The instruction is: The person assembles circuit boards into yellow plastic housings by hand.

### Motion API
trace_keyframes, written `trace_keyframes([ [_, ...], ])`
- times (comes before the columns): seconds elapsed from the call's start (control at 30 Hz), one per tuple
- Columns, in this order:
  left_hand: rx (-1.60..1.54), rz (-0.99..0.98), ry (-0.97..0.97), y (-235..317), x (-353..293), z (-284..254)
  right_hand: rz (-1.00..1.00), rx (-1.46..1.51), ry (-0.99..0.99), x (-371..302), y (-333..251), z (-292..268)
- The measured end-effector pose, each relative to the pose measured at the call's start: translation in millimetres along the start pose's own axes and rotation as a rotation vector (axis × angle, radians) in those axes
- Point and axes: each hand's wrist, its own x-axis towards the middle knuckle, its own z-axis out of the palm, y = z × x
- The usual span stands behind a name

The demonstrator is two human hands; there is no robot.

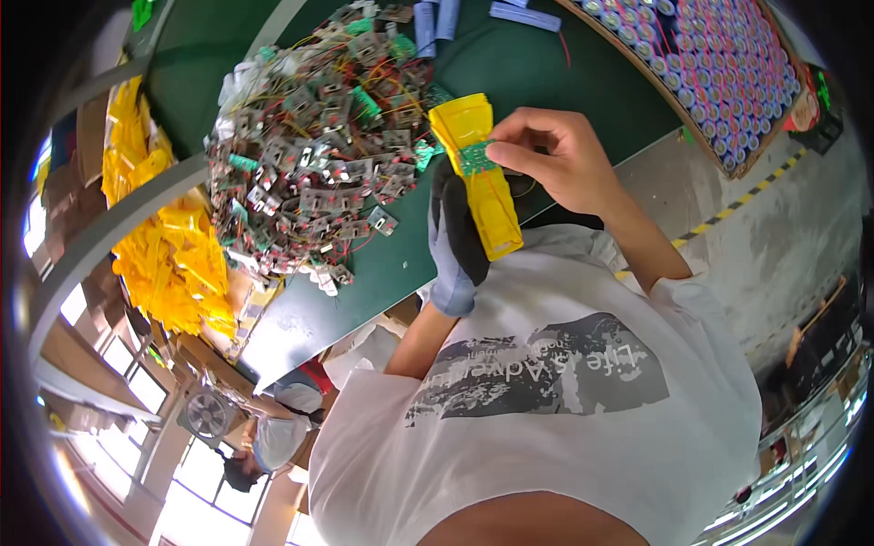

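Observation:
My left hand [455, 227], in a grey and black work glove, holds an open yellow plastic casing [496, 211] from its left side, tilted above the table edge. Across the middle of the casing sits a small green circuit board [475, 158] with thin wires running from it. My bare right hand [560, 159] comes in from the right, thumb and index fingertips pinched at the board's right edge. Just left of the casing lies a big heap of small electronic modules with wires [309, 155].
The work table [401, 268] is green. Blue cylindrical battery cells [526, 15] lie at its far side. A cardboard tray packed with cells [719, 82] stands at the far right. Yellow casings [173, 264] are piled at the left past a metal frame bar [118, 218]. Another person [278, 441] works beyond.

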Motion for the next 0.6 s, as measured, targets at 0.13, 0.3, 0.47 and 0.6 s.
trace_keyframes([
  [0.13,0.945,0.409,0.009,-5,3,-9,-0.07,-0.078,0.02,1,4,1],
  [0.3,0.487,0.094,0.03,0,3,-7,-0.125,-0.135,0.071,-2,7,1],
  [0.47,0.311,-0.024,0.138,-6,6,-4,-0.023,-0.101,0.051,-4,11,4],
  [0.6,0.152,-0.095,0.202,-1,10,8,-0.125,-0.222,0.136,-7,12,10],
])
